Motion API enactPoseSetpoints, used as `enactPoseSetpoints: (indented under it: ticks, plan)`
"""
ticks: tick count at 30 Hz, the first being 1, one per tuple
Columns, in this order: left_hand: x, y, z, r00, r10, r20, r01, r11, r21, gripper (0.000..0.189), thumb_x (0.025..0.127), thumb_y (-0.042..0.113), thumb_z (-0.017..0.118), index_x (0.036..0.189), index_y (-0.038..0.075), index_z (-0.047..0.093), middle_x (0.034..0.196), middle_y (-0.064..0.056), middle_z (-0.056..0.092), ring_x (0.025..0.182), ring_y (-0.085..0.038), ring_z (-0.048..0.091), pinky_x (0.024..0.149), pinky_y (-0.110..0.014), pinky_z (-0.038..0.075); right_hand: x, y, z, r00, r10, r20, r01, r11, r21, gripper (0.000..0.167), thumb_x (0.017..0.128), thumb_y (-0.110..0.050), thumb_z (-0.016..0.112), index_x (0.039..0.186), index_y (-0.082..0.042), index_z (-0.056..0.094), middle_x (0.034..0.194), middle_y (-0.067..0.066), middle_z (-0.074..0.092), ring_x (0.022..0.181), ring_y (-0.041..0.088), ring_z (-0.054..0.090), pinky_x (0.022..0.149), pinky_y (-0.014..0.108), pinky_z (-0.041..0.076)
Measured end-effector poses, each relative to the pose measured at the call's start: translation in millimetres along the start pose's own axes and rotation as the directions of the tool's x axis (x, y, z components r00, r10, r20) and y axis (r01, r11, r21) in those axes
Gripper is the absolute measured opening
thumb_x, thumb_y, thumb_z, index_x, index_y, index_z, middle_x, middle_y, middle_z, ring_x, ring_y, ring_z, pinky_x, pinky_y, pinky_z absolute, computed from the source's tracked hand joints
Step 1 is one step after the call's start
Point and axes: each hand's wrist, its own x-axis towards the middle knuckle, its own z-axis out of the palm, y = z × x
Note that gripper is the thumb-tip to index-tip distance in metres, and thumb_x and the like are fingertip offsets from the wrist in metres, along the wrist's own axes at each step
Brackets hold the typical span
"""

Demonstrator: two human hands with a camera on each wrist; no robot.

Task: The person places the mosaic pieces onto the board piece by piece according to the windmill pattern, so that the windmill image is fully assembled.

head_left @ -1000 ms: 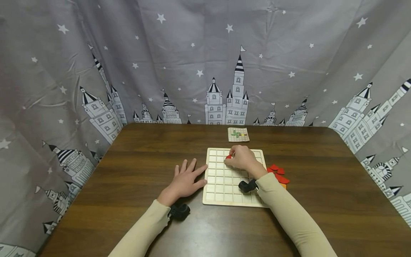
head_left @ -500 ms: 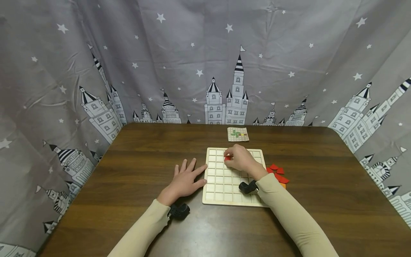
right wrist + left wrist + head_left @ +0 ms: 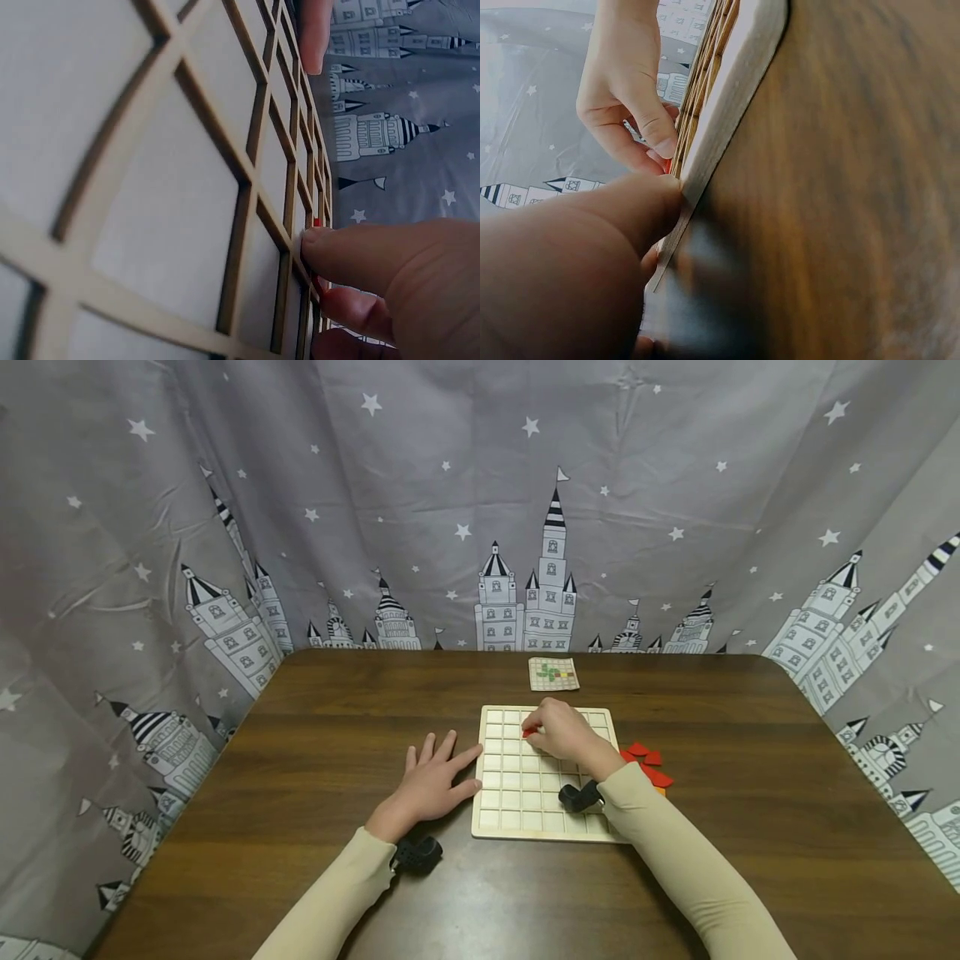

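A pale wooden board (image 3: 512, 820) with a raised grid of square cells lies on the table. My right hand (image 3: 567, 732) reaches over its upper part and pinches a small red piece (image 3: 528, 732) between thumb and fingers, right at the grid. Most of the piece is hidden by the fingers; in the right wrist view, a thin red edge (image 3: 316, 223) shows beside the thumb (image 3: 341, 251). Flat on the table to the left, my left hand (image 3: 426, 787) has spread, straight fingers. Its index fingertip and thumb touch the board's left edge.
Several loose red pieces (image 3: 657, 776) lie right of the board, with an orange piece (image 3: 661, 791) partly behind the right sleeve. A small pattern card (image 3: 553, 674) with green, yellow and red marks lies beyond the board. A grey castle-print curtain (image 3: 420, 460) hangs behind the table.
My right hand has shifted slightly left with the red piece, and less of the piece shows now than half a second ago. The left hand has stayed in place at the board's edge.
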Motion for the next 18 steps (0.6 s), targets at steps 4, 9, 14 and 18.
enactPoseSetpoints:
  ticks: [4,9,14,18]
  plan:
    - [0.1,-0.8,0.2,1.0,0.001,-0.002,-0.001,1.0,-0.002,0.06,0.103,0.046,0.054,0.158,0.03,0.04,0.17,-0.021,0.017,0.156,-0.052,0.003,0.119,-0.076,0.002,0.2,-0.4,-0.4,1.0,0.011,0.007,-0.011,1.0,-0.012,0.013,0.087,-0.007,0.074,0.097,-0.01,0.082,0.092,0.006,0.074,0.082,0.018,0.059,0.07,0.032,0.049]
    - [0.0,-1.3,0.9,1.0,-0.006,-0.014,0.006,1.0,0.004,0.059,0.102,0.047,0.055,0.158,0.03,0.041,0.17,-0.02,0.018,0.156,-0.052,0.005,0.119,-0.076,0.003,0.7,-1.6,-0.3,1.0,0.006,0.003,-0.006,1.0,-0.014,0.014,0.087,-0.007,0.074,0.099,-0.009,0.082,0.094,0.006,0.073,0.084,0.019,0.061,0.073,0.033,0.051]
    - [-1.2,-0.7,1.8,1.0,-0.012,-0.009,0.012,1.0,0.006,0.059,0.103,0.046,0.055,0.158,0.03,0.041,0.17,-0.02,0.019,0.157,-0.052,0.006,0.119,-0.076,0.004,0.2,-2.8,0.8,1.0,0.008,0.012,-0.008,1.0,-0.003,0.014,0.088,-0.006,0.074,0.1,-0.009,0.082,0.097,0.007,0.074,0.089,0.022,0.063,0.076,0.036,0.053]
    - [-1.4,0.3,1.8,1.0,-0.014,-0.021,0.014,1.0,-0.003,0.058,0.102,0.045,0.055,0.157,0.029,0.043,0.17,-0.02,0.02,0.157,-0.052,0.007,0.119,-0.076,0.004,1.1,-3.3,1.2,1.0,0.023,0.016,-0.023,1.0,-0.012,0.015,0.089,-0.007,0.073,0.101,-0.01,0.082,0.098,0.007,0.073,0.09,0.021,0.063,0.073,0.035,0.053]
